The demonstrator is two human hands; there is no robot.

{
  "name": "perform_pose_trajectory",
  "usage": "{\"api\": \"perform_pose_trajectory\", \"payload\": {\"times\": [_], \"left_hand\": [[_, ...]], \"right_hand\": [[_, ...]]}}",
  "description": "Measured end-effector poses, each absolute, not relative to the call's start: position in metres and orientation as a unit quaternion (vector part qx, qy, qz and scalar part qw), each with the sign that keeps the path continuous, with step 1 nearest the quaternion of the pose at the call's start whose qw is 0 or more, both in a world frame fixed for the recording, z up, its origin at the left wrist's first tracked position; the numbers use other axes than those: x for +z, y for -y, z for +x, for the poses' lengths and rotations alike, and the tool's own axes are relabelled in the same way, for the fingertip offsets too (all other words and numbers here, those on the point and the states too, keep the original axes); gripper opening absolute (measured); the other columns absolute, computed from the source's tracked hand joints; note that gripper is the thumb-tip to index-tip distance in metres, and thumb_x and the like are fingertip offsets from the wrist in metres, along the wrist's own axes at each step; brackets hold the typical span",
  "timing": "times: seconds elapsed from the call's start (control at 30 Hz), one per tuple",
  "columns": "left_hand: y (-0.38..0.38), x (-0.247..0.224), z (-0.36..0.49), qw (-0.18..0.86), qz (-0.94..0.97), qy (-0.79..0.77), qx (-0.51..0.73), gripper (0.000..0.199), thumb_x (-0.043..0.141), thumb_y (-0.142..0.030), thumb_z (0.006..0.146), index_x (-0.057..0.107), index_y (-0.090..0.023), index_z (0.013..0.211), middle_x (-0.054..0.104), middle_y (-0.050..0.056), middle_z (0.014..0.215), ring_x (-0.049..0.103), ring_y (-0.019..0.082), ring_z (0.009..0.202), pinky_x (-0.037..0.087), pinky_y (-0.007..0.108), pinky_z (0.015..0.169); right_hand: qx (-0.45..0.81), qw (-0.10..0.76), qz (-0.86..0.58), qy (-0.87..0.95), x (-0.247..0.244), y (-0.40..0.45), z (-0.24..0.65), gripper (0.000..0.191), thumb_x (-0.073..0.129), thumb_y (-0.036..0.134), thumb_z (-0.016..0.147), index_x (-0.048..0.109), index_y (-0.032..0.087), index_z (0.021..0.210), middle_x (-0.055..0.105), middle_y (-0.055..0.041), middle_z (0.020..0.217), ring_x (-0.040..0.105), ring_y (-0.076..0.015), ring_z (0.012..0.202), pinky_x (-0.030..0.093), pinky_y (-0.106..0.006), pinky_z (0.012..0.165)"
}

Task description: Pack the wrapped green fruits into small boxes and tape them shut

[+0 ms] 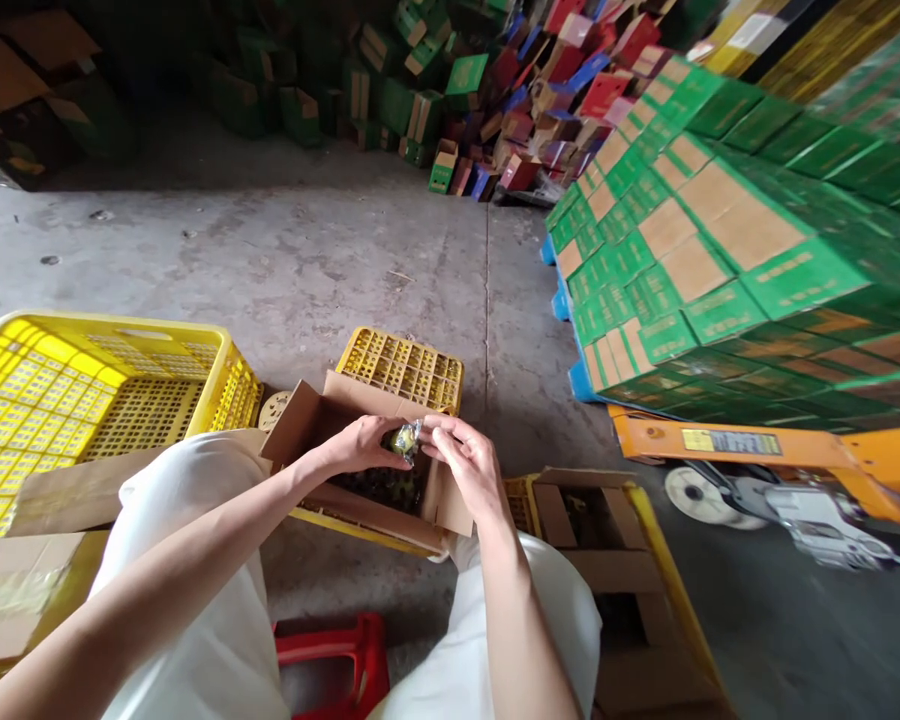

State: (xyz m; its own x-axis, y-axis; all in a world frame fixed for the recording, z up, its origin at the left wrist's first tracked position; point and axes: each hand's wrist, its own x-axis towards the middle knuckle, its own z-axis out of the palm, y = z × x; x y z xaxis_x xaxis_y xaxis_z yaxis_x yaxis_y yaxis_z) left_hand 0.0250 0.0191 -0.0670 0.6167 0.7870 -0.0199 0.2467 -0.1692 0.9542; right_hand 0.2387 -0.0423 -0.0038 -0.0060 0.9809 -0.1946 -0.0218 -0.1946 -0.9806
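Over the open carton (pixel 312 428) at six o'clock, the left hand's (pixel 371 443) curled fingers grip a plastic-wrapped fruit (pixel 406 440), the right hand's (pixel 466 460) bent fingers pinching its wrapper; bare floor (pixel 330 250) spreads toward twelve.

Nothing I can read for certain. Pale lettering on the stacked green cartons (pixel 802 285), too blurred to make out. Yellow label (pixel 731 442) on the orange pallet jack (pixel 832 455): dark print, illegible from where I sit.

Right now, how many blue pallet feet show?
3: near foot by the orange pallet jack, middle foot, far foot, all under green boxes. Others may be hidden.
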Motion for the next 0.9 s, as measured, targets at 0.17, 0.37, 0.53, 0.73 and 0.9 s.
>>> {"api": "perform_pose_trajectory", "payload": {"times": [0.17,0.37,0.53,0.73,0.9], "left_hand": [[-0.013,-0.053,0.036,0.657,0.619,-0.333,0.272,0.058,0.092,-0.052,0.082,0.076,-0.016,0.124,0.081,0.004,0.101,0.073,0.024,0.095,0.055,0.029,0.086],[-0.008,-0.045,0.046,0.763,0.389,-0.325,0.402,0.050,0.092,-0.047,0.087,0.075,-0.020,0.125,0.080,0.009,0.119,0.075,0.025,0.111,0.058,0.030,0.094],[-0.008,-0.037,0.045,0.812,0.289,-0.281,0.423,0.062,0.099,-0.033,0.079,0.074,-0.021,0.134,0.077,0.012,0.134,0.075,0.027,0.118,0.059,0.037,0.104],[-0.006,-0.032,0.043,0.832,0.244,-0.283,0.409,0.064,0.094,-0.043,0.086,0.073,-0.022,0.143,0.076,0.014,0.137,0.075,0.028,0.119,0.063,0.038,0.100],[-0.009,-0.038,0.041,0.817,0.244,-0.339,0.399,0.049,0.099,-0.042,0.080,0.082,-0.015,0.117,0.082,0.012,0.115,0.079,0.024,0.100,0.067,0.032,0.086]], "right_hand": [[0.491,0.457,-0.563,0.482,-0.010,0.043,0.249,0.042,0.084,0.058,0.088,0.084,0.028,0.118,0.082,-0.0087,0.131,0.076,-0.0316,0.125,0.058,-0.049,0.116],[0.558,0.432,-0.589,0.393,-0.025,0.049,0.254,0.046,0.081,0.067,0.089,0.083,0.030,0.116,0.083,-0.0083,0.127,0.081,-0.0314,0.111,0.070,-0.043,0.089],[0.621,0.442,-0.559,0.327,-0.022,0.053,0.242,0.042,0.091,0.057,0.082,0.082,0.026,0.108,0.084,-0.0080,0.115,0.083,-0.0245,0.092,0.070,-0.037,0.080],[0.566,0.500,-0.563,0.336,-0.018,0.047,0.235,0.040,0.096,0.054,0.073,0.077,0.023,0.092,0.081,-0.0020,0.091,0.077,-0.0200,0.082,0.068,-0.033,0.074],[0.469,0.518,-0.606,0.379,-0.027,0.042,0.238,0.039,0.088,0.058,0.079,0.076,0.022,0.089,0.079,-0.0036,0.090,0.073,-0.0200,0.077,0.064,-0.031,0.068]]}}
